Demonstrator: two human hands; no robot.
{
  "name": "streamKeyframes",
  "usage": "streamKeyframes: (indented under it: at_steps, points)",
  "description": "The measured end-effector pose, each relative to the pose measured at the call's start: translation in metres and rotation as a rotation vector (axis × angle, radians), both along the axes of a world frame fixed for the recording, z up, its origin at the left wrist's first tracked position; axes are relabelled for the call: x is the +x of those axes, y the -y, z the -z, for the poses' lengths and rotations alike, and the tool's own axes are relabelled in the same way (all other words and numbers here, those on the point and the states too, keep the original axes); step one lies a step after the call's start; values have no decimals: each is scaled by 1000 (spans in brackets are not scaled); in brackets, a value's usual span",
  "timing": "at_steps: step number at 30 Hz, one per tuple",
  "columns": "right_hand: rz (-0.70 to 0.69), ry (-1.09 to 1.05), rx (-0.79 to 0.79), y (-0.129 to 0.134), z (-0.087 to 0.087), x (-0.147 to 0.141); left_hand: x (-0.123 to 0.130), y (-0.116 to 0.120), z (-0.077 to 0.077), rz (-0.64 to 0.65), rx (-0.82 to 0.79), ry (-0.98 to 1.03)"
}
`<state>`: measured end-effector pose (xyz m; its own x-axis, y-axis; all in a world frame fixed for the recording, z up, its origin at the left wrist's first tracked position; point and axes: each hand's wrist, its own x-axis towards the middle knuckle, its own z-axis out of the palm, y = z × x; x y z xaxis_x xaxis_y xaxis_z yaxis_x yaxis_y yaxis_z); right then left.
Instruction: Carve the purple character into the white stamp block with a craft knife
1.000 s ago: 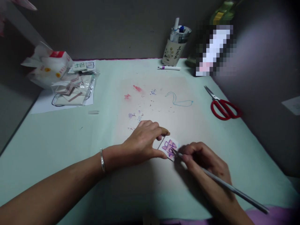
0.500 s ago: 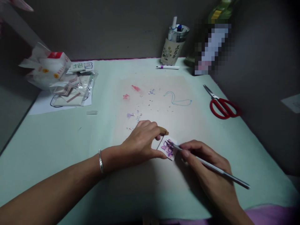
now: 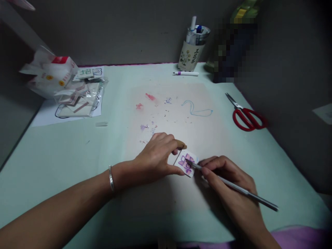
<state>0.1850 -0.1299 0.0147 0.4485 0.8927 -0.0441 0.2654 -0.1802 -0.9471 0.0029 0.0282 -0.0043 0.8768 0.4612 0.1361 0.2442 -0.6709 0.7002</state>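
Observation:
My left hand (image 3: 158, 155) is closed on a small white block (image 3: 194, 156), pinched at its edges between thumb and fingers. Purple marks in the form of a character, with pinkish patches, cover the block's face. A tan covering is wrapped round one fingertip of this hand, and a silver bangle circles the wrist. Gripped like a pen, a slim silver craft knife (image 3: 236, 187) lies in my right hand (image 3: 228, 180). Its dark tip touches or hovers just over the purple marks; which one I cannot tell. Both hands are above a pale board (image 3: 155, 204).
Crumbs (image 3: 168, 101) and coloured smudges dot the board. Red-handled scissors (image 3: 245, 117) lie at right. A purple-banded marker (image 3: 188, 73) rests before a pen jar (image 3: 190, 57). At left are bagged blocks (image 3: 77, 103), a tissue pack (image 3: 58, 74) and a white strip (image 3: 101, 123).
The knife tip has shifted slightly right and down over the marked face. My left hand and the block have stayed nearly still.

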Motion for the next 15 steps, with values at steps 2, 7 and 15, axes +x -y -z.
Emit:
streamKeyframes:
  at_steps: [2,7,15]
  points:
    - [3,0,-1,0,-1,-1,0,0,0,-5,-1,-4]
    - [3,-13,-23,0,-4,-3,0,-1,0,4,-3,-3]
    - [-30,-37,-48,-7,-11,0,0,0,1,2,4,18]
